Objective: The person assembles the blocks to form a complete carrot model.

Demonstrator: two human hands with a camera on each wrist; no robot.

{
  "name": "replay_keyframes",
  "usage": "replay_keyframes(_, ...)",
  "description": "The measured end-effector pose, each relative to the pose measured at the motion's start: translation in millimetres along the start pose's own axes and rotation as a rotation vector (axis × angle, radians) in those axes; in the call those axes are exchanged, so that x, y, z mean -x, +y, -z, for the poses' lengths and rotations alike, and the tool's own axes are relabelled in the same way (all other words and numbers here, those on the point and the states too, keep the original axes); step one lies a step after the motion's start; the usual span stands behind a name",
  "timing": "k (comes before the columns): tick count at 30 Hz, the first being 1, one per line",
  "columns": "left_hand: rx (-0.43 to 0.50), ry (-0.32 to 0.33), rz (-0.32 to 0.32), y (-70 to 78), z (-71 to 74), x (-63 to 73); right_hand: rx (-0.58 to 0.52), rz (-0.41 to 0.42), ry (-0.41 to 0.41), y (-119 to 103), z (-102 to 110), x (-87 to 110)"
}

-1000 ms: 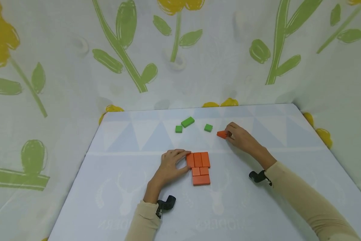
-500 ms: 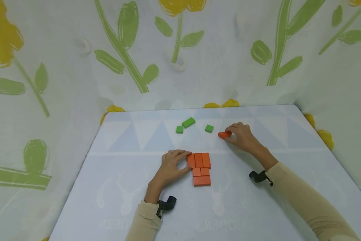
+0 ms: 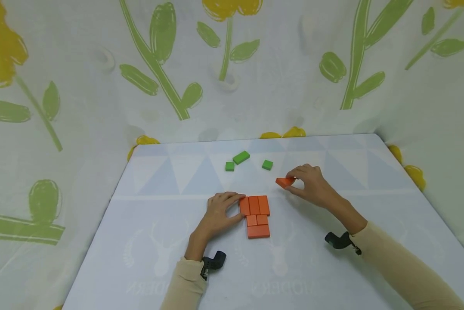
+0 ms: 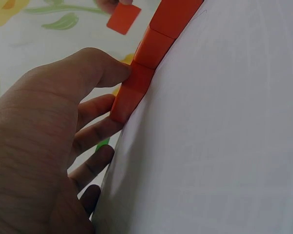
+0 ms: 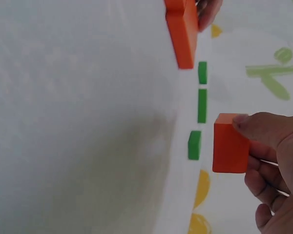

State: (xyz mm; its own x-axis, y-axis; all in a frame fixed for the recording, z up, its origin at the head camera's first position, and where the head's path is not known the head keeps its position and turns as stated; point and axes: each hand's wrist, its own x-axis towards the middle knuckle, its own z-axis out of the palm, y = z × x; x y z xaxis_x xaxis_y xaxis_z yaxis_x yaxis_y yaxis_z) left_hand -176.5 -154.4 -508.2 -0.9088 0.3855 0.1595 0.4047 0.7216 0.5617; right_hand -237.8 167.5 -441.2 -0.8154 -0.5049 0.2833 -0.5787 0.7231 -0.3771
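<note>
In the head view, several orange wooden blocks (image 3: pixel 258 205) lie flat and side by side in the middle of the table. A row of upright oblongs sits on top, with two small squares and one sideways oblong below it. My left hand (image 3: pixel 218 213) pinches the leftmost oblong orange block (image 4: pixel 132 92) between thumb and fingers, at its near and far ends. To the upper right, my right hand (image 3: pixel 312 184) holds another orange block (image 5: pixel 230 146) off the table, thumb on one side and fingers behind it. Part of that block is hidden by the fingers.
Farther back on the table (image 3: pixel 170 258) lie a green oblong block (image 3: pixel 241 157) and two small green blocks, one on the left (image 3: pixel 230 166) and one on the right (image 3: pixel 267 165). A flower-patterned curtain (image 3: pixel 270 86) hangs behind the table's far edge.
My right hand has brought its orange block nearer to me and slightly left, turning it a little on the way. The left hand stays at the arranged orange blocks.
</note>
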Motion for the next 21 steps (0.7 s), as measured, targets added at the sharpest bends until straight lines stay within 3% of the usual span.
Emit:
replay_keyframes(12, 0.004, -0.002, -0.003, 0.6, -0.8, 0.7, -0.046, 0.143, 0.031, -42.5, 4.5, 34.6)
replay_keyframes(21, 0.006, 0.005, 0.003, 0.3, -0.6, 0.1, -0.045, 0.301, 0.062, -68.9, -10.0, 56.4)
